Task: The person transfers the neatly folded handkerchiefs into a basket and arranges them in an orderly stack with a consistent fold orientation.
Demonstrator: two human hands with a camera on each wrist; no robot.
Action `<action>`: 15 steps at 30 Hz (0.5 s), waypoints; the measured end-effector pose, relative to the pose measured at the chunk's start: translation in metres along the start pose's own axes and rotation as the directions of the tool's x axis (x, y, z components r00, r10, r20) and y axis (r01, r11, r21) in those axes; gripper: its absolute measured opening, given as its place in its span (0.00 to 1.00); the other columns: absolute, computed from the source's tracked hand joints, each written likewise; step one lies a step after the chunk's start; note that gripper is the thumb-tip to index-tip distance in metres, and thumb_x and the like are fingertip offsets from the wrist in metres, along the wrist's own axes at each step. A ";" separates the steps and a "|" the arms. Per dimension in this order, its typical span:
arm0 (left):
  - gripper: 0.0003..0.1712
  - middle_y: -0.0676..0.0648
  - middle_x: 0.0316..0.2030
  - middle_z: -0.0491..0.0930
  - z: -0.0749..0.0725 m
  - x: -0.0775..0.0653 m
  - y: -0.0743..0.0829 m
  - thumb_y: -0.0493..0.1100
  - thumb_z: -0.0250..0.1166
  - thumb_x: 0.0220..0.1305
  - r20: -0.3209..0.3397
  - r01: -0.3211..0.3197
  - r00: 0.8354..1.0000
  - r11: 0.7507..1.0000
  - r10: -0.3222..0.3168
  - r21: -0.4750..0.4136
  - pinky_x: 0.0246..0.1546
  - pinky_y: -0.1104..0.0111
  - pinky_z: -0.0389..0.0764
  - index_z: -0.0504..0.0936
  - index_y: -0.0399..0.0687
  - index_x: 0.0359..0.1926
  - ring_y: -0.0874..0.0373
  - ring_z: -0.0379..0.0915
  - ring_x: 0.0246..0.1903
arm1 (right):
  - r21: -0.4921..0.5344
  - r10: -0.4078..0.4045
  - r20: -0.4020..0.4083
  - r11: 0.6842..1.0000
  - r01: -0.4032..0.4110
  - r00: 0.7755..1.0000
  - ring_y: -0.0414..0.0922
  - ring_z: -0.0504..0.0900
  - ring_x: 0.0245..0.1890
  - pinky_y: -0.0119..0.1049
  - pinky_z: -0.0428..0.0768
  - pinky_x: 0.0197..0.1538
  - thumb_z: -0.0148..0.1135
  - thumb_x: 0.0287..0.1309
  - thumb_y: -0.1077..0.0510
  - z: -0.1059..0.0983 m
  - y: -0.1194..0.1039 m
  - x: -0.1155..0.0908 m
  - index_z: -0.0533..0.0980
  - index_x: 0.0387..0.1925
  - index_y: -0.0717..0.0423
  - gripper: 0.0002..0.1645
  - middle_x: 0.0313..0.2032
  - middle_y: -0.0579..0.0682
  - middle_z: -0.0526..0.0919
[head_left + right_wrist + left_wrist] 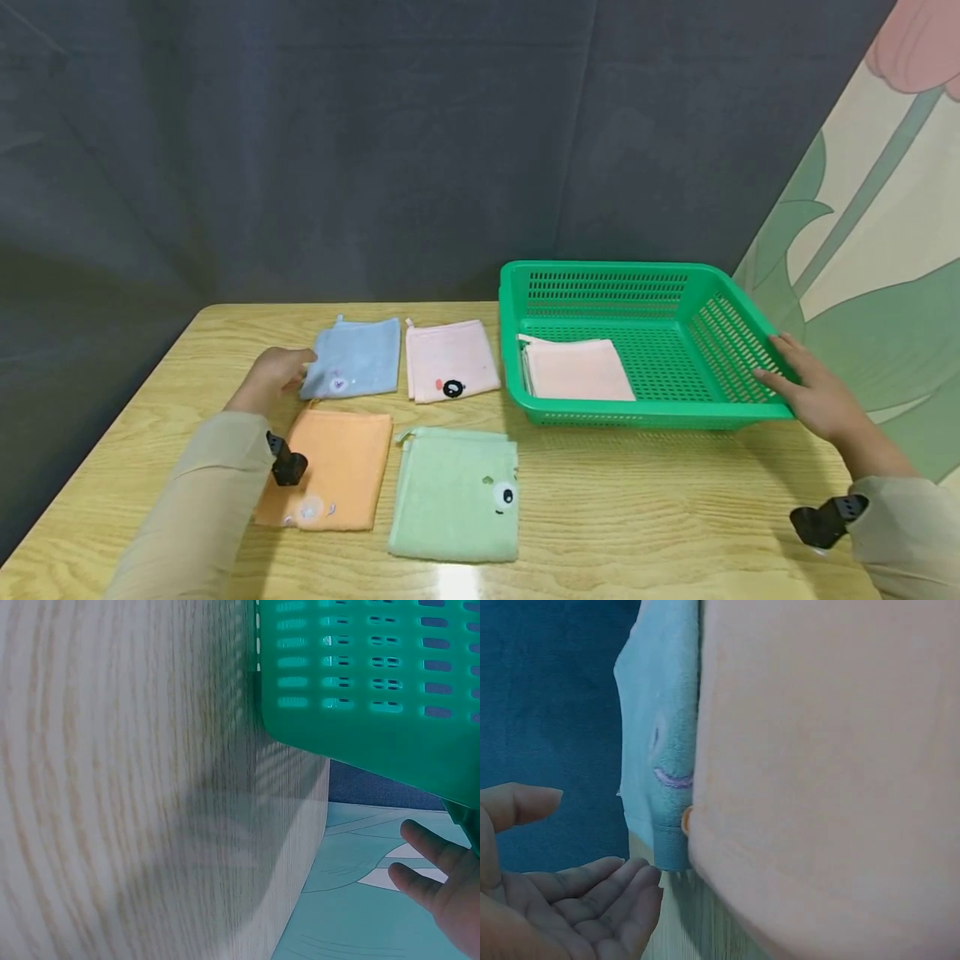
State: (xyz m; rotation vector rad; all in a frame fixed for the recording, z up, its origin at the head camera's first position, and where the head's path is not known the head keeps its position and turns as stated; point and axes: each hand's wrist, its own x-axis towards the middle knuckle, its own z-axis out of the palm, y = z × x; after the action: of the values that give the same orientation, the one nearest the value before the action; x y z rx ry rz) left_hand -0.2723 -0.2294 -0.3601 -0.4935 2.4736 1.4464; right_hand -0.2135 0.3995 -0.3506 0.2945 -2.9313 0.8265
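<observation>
My left hand (273, 373) is at the left edge of a folded blue towel (363, 354). In the left wrist view its thumb stands apart from the fingers (622, 889), and nothing is between them. My right hand (821, 400) holds the right rim of a green plastic basket (645, 408), thumb inside, with some fingers outside. Two fingers (427, 844) extend below the rim in the right wrist view. A folded pale pink towel (581, 371) lies in the basket's left part. Nearest my left forearm is a folded orange towel (341, 467).
Beside the blue towel lies a pink towel (453, 358) with an embroidered eye. A green towel (457, 500) is nearer the front of the wooden table (637, 508). A dark curtain (375, 150) hangs behind, and a painted wall (885, 250) stands at the right.
</observation>
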 end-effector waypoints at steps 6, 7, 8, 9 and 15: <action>0.16 0.50 0.18 0.59 0.004 0.002 -0.001 0.43 0.49 0.55 0.009 -0.004 1.000 1.000 0.003 0.030 0.30 0.66 0.65 0.62 0.31 0.37 0.58 0.56 0.18 | -0.002 0.011 0.006 1.000 -0.011 1.000 0.67 0.29 0.58 0.68 0.34 0.47 0.37 0.64 0.52 0.000 -0.001 -0.001 0.35 0.63 0.65 0.36 0.62 0.65 0.28; 0.15 0.51 0.14 0.57 0.005 0.003 -0.001 0.42 0.50 0.55 0.005 -0.002 1.000 1.000 0.002 0.028 0.28 0.66 0.64 0.62 0.32 0.35 0.59 0.54 0.15 | -0.004 0.013 0.007 1.000 -0.013 1.000 0.67 0.29 0.58 0.68 0.34 0.47 0.37 0.64 0.52 0.000 -0.002 -0.001 0.35 0.63 0.65 0.36 0.62 0.65 0.28; 0.13 0.53 0.11 0.54 0.005 0.004 -0.001 0.42 0.50 0.55 0.004 0.002 1.000 1.000 -0.003 0.025 0.26 0.67 0.64 0.63 0.33 0.31 0.61 0.51 0.13 | -0.006 0.014 0.008 1.000 -0.014 1.000 0.67 0.29 0.58 0.68 0.34 0.47 0.37 0.64 0.52 0.000 -0.002 -0.001 0.35 0.63 0.65 0.36 0.62 0.65 0.28; 0.12 0.54 0.08 0.51 0.005 0.005 -0.001 0.41 0.50 0.54 0.001 0.002 1.000 1.000 -0.002 0.021 0.24 0.67 0.63 0.62 0.35 0.29 0.62 0.48 0.10 | -0.008 0.014 0.008 1.000 -0.014 1.000 0.67 0.29 0.58 0.68 0.34 0.47 0.36 0.64 0.52 0.000 -0.003 -0.001 0.35 0.63 0.65 0.36 0.62 0.65 0.28; 0.16 0.53 0.07 0.50 0.006 0.009 -0.003 0.38 0.50 0.53 0.008 -0.029 1.000 1.000 0.028 0.013 0.19 0.67 0.61 0.56 0.45 0.14 0.61 0.47 0.10 | -0.001 0.014 0.002 1.000 -0.014 1.000 0.67 0.29 0.58 0.68 0.35 0.47 0.37 0.64 0.52 -0.001 -0.003 -0.001 0.35 0.63 0.65 0.36 0.62 0.65 0.28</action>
State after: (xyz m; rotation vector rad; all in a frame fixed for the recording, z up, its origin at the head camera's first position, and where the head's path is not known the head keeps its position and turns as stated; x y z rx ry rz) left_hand -0.2792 -0.2272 -0.3682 -0.4505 2.4922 1.4383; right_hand -0.2120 0.3977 -0.3484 0.2751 -2.9387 0.8271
